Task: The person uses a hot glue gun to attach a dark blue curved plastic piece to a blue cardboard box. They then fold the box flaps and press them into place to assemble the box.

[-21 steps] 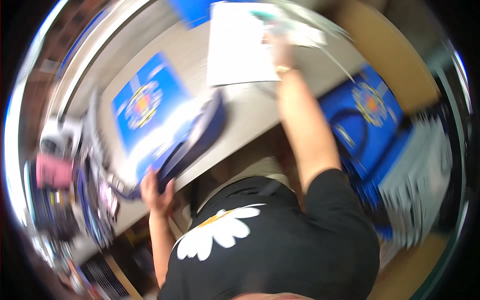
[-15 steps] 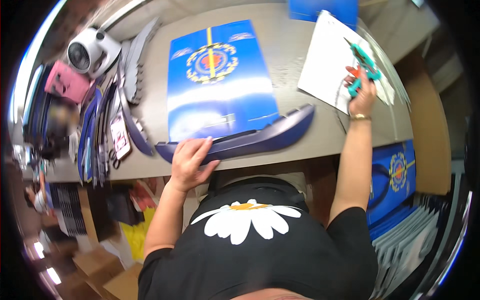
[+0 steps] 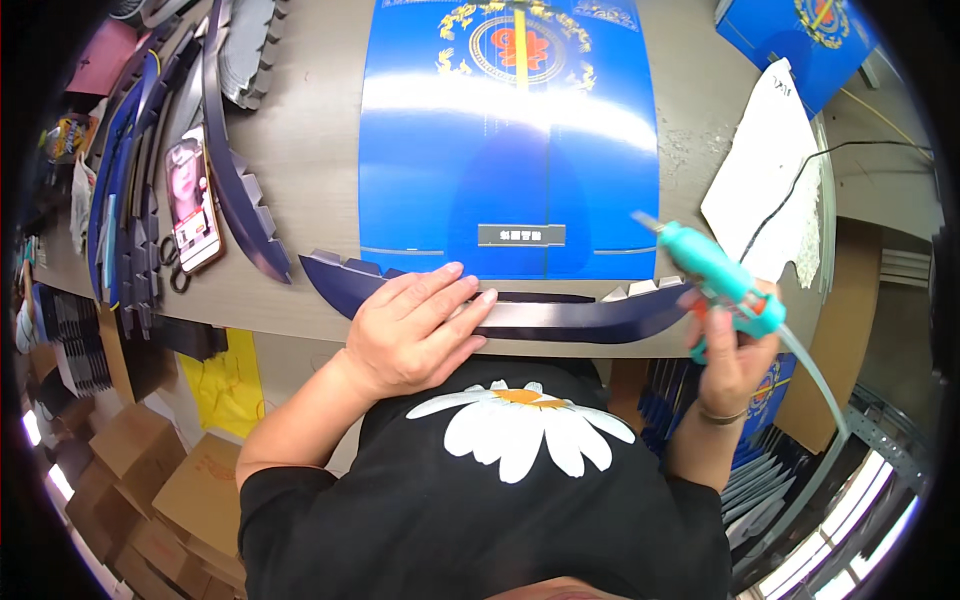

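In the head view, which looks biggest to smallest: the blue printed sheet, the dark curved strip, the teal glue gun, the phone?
1. Blue printed sheet
2. Dark curved strip
3. Teal glue gun and phone: too alike to rank.

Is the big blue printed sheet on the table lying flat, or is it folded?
Flat. The blue printed sheet lies spread open on the table, its whole face up, no fold raised. The left hand presses a dark curved strip at its near edge.

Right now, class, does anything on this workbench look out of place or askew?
Nothing is spilled or damaged. One oddity: a phone lies wedged among the curved dark strips at the bench's left, its screen lit.
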The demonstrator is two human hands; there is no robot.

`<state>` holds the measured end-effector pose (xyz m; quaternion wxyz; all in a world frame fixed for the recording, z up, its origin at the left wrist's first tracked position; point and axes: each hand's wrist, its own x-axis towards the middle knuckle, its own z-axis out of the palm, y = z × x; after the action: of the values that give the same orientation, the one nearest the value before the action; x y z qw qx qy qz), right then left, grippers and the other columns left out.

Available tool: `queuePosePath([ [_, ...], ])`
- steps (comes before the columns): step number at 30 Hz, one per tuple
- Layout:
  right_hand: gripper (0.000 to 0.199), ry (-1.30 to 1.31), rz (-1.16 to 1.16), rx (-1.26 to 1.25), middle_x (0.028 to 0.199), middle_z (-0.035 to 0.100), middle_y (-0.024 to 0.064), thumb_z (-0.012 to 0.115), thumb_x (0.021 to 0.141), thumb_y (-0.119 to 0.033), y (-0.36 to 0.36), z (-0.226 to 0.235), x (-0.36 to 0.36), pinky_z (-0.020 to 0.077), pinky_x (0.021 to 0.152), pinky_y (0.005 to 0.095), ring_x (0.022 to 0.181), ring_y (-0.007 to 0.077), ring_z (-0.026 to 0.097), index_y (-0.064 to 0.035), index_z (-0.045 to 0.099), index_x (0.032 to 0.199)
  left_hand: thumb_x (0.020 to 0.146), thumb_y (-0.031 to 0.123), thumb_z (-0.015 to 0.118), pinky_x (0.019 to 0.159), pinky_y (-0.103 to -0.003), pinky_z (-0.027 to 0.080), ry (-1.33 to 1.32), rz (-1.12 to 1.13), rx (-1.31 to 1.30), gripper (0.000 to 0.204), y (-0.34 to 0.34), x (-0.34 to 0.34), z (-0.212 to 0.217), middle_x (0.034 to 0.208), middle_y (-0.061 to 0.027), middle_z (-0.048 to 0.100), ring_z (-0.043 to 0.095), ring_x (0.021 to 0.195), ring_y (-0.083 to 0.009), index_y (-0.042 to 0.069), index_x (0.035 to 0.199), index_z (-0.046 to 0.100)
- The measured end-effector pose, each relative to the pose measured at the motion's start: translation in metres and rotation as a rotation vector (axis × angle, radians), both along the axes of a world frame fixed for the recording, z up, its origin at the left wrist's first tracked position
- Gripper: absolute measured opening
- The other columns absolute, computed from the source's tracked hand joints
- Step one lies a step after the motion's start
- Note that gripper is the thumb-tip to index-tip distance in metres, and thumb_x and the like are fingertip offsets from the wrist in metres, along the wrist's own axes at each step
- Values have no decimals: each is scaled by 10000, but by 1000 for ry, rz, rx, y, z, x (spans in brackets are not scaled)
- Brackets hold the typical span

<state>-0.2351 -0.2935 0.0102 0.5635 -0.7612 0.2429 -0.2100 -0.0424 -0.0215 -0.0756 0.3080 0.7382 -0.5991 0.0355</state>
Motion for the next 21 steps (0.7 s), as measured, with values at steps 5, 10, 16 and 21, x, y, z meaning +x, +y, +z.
queuePosePath([
  [5, 359, 157, 191, -86, 984, 701, 129, 733, 923, -72, 35, -31, 8, 540, 749, 321, 839, 181, 671, 26, 528, 1199, 709, 224, 864, 874, -411, 533, 2, -18, -42, 467, 1, 2, -5, 1143, -95, 735, 710, 1100, -287, 78, 1138, 751],
  [10, 354, 107, 340, -260, 882, 696, 138, 775, 886, -95, 51, -39, 21, 530, 664, 331, 709, 228, 676, 28, 562, 1140, 720, 236, 865, 851, -415, 519, 2, 40, -91, 439, 8, -3, -15, 1089, -83, 727, 711, 1037, -273, 69, 1108, 746],
  [16, 348, 132, 385, -357, 874, 697, 151, 785, 877, -100, 62, -37, 34, 538, 637, 354, 685, 279, 690, 22, 567, 1119, 713, 240, 872, 839, -417, 517, 2, 53, -127, 413, 8, -3, -18, 1058, -80, 726, 711, 1007, -270, 54, 1061, 746],
  [21, 348, 166, 418, -381, 874, 704, 155, 791, 878, -114, 65, -35, 40, 550, 635, 365, 681, 294, 705, 25, 570, 1108, 708, 237, 873, 831, -419, 516, 12, 52, -145, 385, 7, -3, -19, 1038, -83, 730, 711, 1002, -270, 48, 1019, 747],
])
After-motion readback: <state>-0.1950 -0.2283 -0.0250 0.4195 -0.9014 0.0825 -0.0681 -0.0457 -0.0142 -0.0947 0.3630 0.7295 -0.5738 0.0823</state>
